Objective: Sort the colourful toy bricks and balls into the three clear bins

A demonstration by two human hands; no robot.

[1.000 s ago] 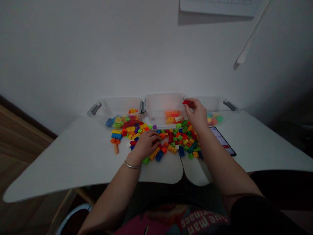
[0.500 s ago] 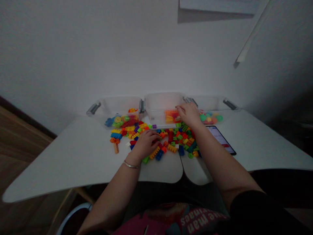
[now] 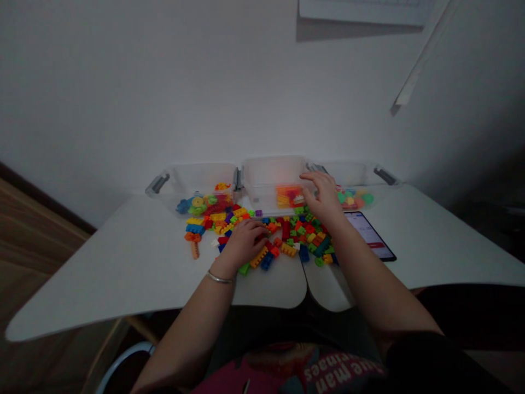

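Observation:
Loose toy building bricks in many colours lie in a heap on the white table, among them a yellow brick (image 3: 289, 249) and a blue brick (image 3: 304, 253). My left hand (image 3: 246, 241) rests palm down over the left part of the heap, fingers loosely bent and apart; what lies beneath it is hidden. Over the right edge of the middle clear plastic box (image 3: 266, 169) is my right hand (image 3: 324, 198), thumb and index finger apart with nothing visible between them. Orange, red and yellow bricks (image 3: 289, 196) are inside that box.
The left clear box (image 3: 197, 174) holds blue, green and red pieces. Round green and orange pieces sit in the right clear box (image 3: 348, 171). A phone (image 3: 371, 238) with a lit screen lies right of the heap, beside my right forearm. Behind the boxes rises a wall.
My right hand has opened its thumb and fingers and drawn slightly right, away from the middle box. The left hand has stayed in place on the bricks.

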